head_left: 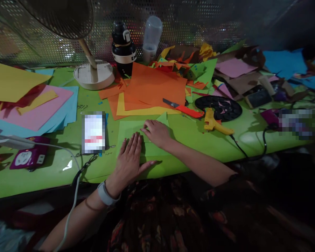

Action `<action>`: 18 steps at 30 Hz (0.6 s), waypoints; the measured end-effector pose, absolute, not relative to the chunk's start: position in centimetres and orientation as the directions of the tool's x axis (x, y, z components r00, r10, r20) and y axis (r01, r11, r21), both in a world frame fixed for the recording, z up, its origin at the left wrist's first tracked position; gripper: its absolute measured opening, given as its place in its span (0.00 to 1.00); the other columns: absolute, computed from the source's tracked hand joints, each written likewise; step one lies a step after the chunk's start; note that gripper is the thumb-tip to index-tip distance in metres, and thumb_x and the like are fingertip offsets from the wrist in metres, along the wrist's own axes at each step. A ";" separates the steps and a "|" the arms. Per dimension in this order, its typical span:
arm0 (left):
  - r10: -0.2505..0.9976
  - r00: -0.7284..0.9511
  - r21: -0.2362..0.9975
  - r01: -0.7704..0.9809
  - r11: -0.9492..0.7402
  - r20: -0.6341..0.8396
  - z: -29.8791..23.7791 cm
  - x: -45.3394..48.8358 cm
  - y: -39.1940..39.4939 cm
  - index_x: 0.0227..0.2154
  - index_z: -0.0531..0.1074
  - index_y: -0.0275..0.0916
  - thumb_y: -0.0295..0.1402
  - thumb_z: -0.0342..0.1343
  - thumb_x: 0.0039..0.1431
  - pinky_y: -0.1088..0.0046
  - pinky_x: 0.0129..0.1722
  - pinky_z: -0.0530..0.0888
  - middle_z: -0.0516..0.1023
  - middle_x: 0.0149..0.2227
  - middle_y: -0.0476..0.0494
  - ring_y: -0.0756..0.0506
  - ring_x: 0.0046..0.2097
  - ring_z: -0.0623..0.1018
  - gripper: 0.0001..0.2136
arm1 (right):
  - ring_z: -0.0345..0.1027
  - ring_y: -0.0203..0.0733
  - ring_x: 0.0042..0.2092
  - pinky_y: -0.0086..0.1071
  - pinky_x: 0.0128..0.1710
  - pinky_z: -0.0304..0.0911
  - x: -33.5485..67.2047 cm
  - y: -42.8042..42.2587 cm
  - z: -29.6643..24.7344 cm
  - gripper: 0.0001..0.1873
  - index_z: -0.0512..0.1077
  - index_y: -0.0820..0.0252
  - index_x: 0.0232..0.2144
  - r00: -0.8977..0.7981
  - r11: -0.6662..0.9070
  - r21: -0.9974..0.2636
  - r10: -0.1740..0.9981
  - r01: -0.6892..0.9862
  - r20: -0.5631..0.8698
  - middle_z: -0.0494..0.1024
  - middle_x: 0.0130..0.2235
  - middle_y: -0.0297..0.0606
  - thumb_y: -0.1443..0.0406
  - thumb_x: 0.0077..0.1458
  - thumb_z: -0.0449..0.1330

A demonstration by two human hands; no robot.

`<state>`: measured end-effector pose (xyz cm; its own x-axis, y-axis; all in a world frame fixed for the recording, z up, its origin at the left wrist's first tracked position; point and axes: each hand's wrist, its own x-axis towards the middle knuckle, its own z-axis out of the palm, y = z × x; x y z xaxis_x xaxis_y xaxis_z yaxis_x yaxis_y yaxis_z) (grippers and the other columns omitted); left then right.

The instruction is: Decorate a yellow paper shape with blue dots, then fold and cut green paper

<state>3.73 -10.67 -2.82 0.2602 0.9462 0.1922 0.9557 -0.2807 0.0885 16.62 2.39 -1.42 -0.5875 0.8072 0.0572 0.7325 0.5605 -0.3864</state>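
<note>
A sheet of light green paper (127, 128) lies on the green tabletop in front of me. My left hand (129, 157) rests flat on its lower left part, fingers stretched out and thumb spread. Just right of those fingertips, my right hand (156, 133) is on the same paper with its fingers bent and thumb and fingertips drawn together. Whatever may be between those fingertips is too small to make out. A pointed green paper corner (163, 118) shows beyond the right hand. Orange sheets (154, 85) with a yellow one under them lie behind the green paper.
An orange-handled cutter (189, 110), a yellow glue gun (215, 123) and a black palette-like tray (228, 107) lie to the right. A phone (93, 133) is at left, near a cable. A fan (93, 75), bottles and heaps of coloured paper line the back.
</note>
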 end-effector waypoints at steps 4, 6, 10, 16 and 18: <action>0.952 0.261 0.109 0.954 -0.280 0.163 -3.1 3.6 -10.5 0.67 0.46 0.24 0.61 0.40 0.59 0.51 0.67 0.48 0.52 0.68 0.25 0.34 0.69 0.52 0.47 | 0.71 0.43 0.38 0.34 0.33 0.63 16.7 3.1 -1.0 0.13 0.70 0.60 0.42 -0.609 0.543 -0.420 0.793 0.727 -0.030 0.79 0.41 0.42 0.58 0.67 0.51; 0.954 0.256 0.115 0.954 -0.275 0.156 -2.9 3.6 -10.5 0.67 0.47 0.26 0.62 0.39 0.59 0.50 0.67 0.48 0.53 0.68 0.26 0.34 0.69 0.52 0.46 | 0.71 0.43 0.38 0.34 0.32 0.63 16.8 3.4 -1.0 0.14 0.70 0.60 0.42 -0.623 0.549 -0.432 0.781 0.716 -0.041 0.79 0.41 0.42 0.57 0.67 0.51; 0.957 0.258 0.115 0.955 -0.273 0.131 -2.4 3.7 -10.5 0.68 0.48 0.32 0.60 0.40 0.60 0.50 0.67 0.48 0.50 0.69 0.28 0.34 0.70 0.51 0.43 | 0.71 0.42 0.38 0.33 0.31 0.63 16.8 3.6 -1.2 0.13 0.69 0.61 0.42 -0.647 0.571 -0.439 0.762 0.694 -0.032 0.78 0.42 0.43 0.59 0.68 0.49; 0.961 0.254 0.113 0.957 -0.266 0.108 -2.2 3.7 -10.4 0.68 0.49 0.35 0.59 0.40 0.61 0.50 0.66 0.49 0.48 0.70 0.32 0.34 0.70 0.51 0.41 | 0.71 0.40 0.34 0.32 0.30 0.62 16.7 3.7 -1.3 0.13 0.68 0.62 0.44 -0.673 0.598 -0.428 0.739 0.678 -0.035 0.78 0.43 0.43 0.60 0.69 0.49; 0.960 0.257 0.111 0.957 -0.268 0.108 -2.2 3.7 -10.4 0.68 0.48 0.36 0.60 0.38 0.61 0.50 0.66 0.49 0.51 0.69 0.35 0.34 0.69 0.52 0.40 | 0.70 0.39 0.33 0.32 0.29 0.61 16.7 3.8 -1.4 0.13 0.68 0.62 0.43 -0.679 0.607 -0.423 0.734 0.672 -0.025 0.78 0.43 0.43 0.59 0.69 0.49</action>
